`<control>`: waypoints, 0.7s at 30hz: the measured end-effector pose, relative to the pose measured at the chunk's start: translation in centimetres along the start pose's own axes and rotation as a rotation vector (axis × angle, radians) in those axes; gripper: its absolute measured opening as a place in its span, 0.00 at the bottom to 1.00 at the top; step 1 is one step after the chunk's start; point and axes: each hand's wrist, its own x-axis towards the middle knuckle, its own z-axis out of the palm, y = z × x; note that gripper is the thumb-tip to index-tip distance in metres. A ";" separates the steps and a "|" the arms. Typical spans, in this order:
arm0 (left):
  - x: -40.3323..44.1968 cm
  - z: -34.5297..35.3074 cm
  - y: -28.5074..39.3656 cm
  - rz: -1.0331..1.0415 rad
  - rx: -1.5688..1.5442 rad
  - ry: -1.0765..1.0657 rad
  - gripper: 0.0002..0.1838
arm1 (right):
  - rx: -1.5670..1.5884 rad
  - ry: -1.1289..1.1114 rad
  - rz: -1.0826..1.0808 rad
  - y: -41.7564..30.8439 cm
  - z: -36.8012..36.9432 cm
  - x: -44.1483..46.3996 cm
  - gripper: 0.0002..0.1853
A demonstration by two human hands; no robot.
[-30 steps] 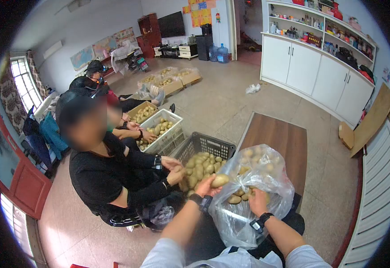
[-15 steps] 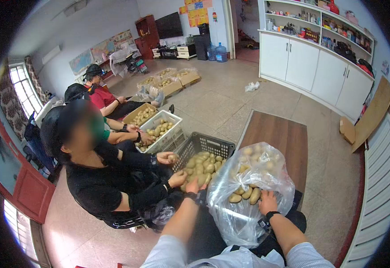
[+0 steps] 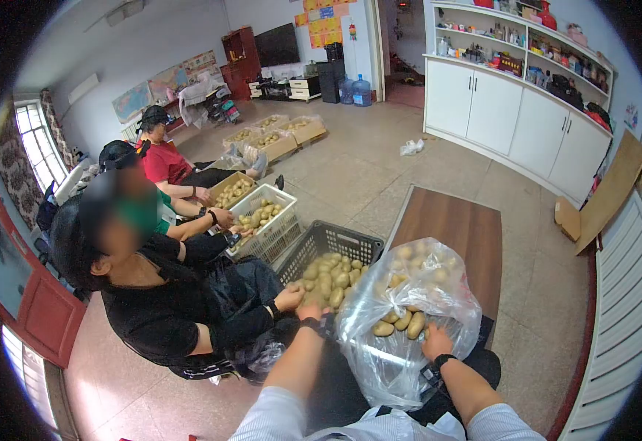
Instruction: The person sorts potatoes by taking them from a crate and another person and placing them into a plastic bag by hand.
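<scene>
A clear plastic bag (image 3: 369,367) of potatoes lies over my lap and the wooden tabletop, its mouth turned toward me. Several potatoes (image 3: 415,325) show in the opening. My right hand (image 3: 438,343) is at the right side of that mouth, its curled fingers gripping the plastic beside the nearest potato. To the left, my left hand (image 3: 309,310) reaches into a dark grey plastic crate (image 3: 365,242) among loose potatoes (image 3: 336,275). Its fingers are blurred and partly hidden, so any hold on a potato cannot be made out.
A co-worker in black (image 3: 159,309) sits close at my left, one hand (image 3: 289,298) at the crate beside mine. Beyond are a white crate (image 3: 280,237), cardboard boxes of potatoes (image 3: 284,147) and two more people. The brown tabletop (image 3: 449,220) extends ahead; white cabinets (image 3: 497,117) line the wall.
My left hand has shifted slightly up and left over the crate's potatoes. My right hand has drawn slightly back, its fingers more curled. The co-worker's far hand has left the crate's edge.
</scene>
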 end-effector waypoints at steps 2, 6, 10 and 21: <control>-0.1 -1.4 1.2 0.016 0.287 -0.120 0.18 | 0.079 -0.021 0.014 0.0 -0.1 -0.2 0.26; -1.3 -2.1 2.5 0.193 0.408 -0.021 0.15 | 0.220 0.063 0.018 0.1 0.5 -0.3 0.26; -0.9 -0.1 2.1 0.319 0.270 0.033 0.09 | 0.527 0.141 -0.040 -0.6 0.3 -0.6 0.26; -6.1 -5.1 11.4 -0.487 -1.174 -0.428 0.17 | 1.065 -0.102 -0.027 -3.9 -0.2 -0.6 0.14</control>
